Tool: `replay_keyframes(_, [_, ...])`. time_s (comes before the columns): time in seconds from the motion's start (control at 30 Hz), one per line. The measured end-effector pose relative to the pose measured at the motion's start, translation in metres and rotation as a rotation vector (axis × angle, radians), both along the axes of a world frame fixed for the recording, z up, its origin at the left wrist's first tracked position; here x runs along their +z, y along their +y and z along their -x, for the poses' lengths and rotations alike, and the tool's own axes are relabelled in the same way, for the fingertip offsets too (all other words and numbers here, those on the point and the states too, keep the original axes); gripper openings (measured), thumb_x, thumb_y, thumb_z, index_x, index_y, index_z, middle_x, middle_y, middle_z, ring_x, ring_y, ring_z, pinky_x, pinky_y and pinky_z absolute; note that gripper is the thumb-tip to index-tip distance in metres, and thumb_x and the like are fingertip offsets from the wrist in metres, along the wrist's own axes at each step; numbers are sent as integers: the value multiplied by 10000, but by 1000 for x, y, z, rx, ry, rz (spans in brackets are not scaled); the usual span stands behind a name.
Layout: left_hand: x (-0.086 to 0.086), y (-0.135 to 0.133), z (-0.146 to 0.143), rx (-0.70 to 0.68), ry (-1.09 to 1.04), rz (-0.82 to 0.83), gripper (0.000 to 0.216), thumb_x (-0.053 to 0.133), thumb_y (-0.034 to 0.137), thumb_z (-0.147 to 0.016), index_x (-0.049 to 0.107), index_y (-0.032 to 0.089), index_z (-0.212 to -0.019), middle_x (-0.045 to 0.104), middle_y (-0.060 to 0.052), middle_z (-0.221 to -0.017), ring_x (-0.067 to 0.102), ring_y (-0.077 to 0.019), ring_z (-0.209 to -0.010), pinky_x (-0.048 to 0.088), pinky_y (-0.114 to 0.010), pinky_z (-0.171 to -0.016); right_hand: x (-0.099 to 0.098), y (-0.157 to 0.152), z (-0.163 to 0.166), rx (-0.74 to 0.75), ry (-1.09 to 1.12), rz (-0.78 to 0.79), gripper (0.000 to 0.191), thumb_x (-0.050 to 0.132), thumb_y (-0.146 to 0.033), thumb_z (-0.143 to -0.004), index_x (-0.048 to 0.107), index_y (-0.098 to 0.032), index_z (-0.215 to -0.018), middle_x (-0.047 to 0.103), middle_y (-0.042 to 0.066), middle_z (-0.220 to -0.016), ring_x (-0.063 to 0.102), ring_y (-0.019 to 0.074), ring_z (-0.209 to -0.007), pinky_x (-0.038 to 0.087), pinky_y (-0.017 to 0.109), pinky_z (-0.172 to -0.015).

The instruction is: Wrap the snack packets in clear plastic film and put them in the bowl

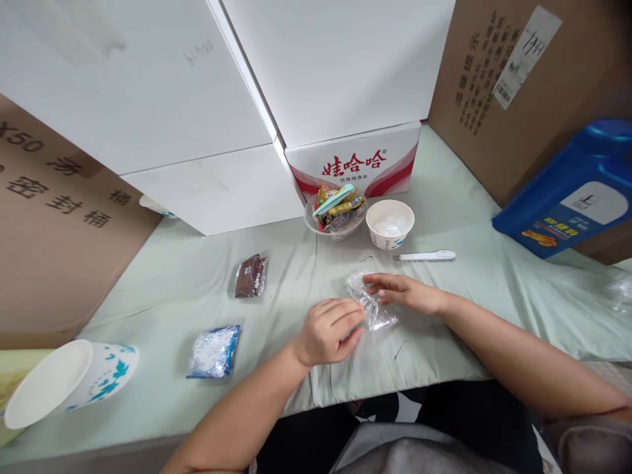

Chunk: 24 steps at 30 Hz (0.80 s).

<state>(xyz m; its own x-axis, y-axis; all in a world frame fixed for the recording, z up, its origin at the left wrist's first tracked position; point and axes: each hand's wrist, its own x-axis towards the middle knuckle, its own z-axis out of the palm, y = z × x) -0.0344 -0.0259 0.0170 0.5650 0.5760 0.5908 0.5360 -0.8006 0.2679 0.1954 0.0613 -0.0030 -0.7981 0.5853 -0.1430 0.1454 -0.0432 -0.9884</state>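
A crumpled piece of clear plastic wrap point(382, 320) lies on the cloth between my two hands. My left hand point(330, 331) is closed at its left side, fingers curled and fingertips at the edge of the plastic. From the right, my right hand point(405, 293) reaches over the wrap with its fingers stretched and a gap between thumb and fingers; the fingertips rest at the plastic's upper part. Just beyond that hand lies a white utility knife point(427, 256). Behind it stands a paper bowl point(390, 224) with clear plastic inside.
A clear bowl point(311, 227) holds snack packets and a mint-green tool. Brown point(251, 276) and blue point(230, 352) wrapped packets lie left. A paper tub point(106, 375) lies tipped at far left. Boxes point(355, 161) line the back; a blue bottle point(557, 204) stands right.
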Motion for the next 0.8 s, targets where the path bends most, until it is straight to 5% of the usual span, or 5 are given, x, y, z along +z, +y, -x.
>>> replay_keyframes(0.2, [-10, 19, 5, 135, 54, 148, 200, 457, 202, -933, 633, 171, -1022, 667, -94, -1114, 585, -238, -1124, 494, -426, -959, 15, -18, 1, 114, -159, -568, 436, 561, -298, -911, 562, -185, -1332, 456, 140, -1471, 418, 256, -1359, 352, 465, -1113])
replay_keyframes(0.33, [-19, 25, 5, 216, 159, 270, 225, 416, 232, -966, 637, 187, -969, 667, -76, -1150, 563, -242, -1181, 451, -439, -984, 26, -18, -5, 123, -149, -718, 376, 644, -334, -867, 643, -181, -1211, 581, 141, -1322, 537, 242, -1212, 441, 409, -1012])
replay_keyframes(0.47, [-19, 24, 4, 241, 154, 283, 206, 435, 250, -966, 632, 191, -948, 666, -72, -1156, 560, -237, -1185, 435, -434, -978, 32, -17, -8, 320, -210, -916, 376, 752, -353, -769, 690, -178, -1096, 653, 104, -1067, 561, 246, -1024, 460, 400, -910])
replay_keyframes(0.7, [-25, 24, -2, 330, 117, 269, 219, 580, 273, -907, 599, 188, -707, 678, -61, -1136, 588, -240, -1141, 431, -431, -954, 31, -30, -2, 361, -344, -1167, 242, 527, -117, -864, 691, -189, -1027, 653, 92, -1010, 550, 227, -971, 439, 374, -855])
replay_keyframes(0.8, [-26, 25, -2, 368, 126, 293, 81, 638, 247, -859, 638, 186, -807, 652, -82, -1202, 569, -253, -1169, 425, -438, -972, 30, -30, -2, 318, -350, -1242, 252, 495, -86, -863, 668, -161, -1032, 643, 118, -1079, 547, 236, -1013, 434, 386, -868])
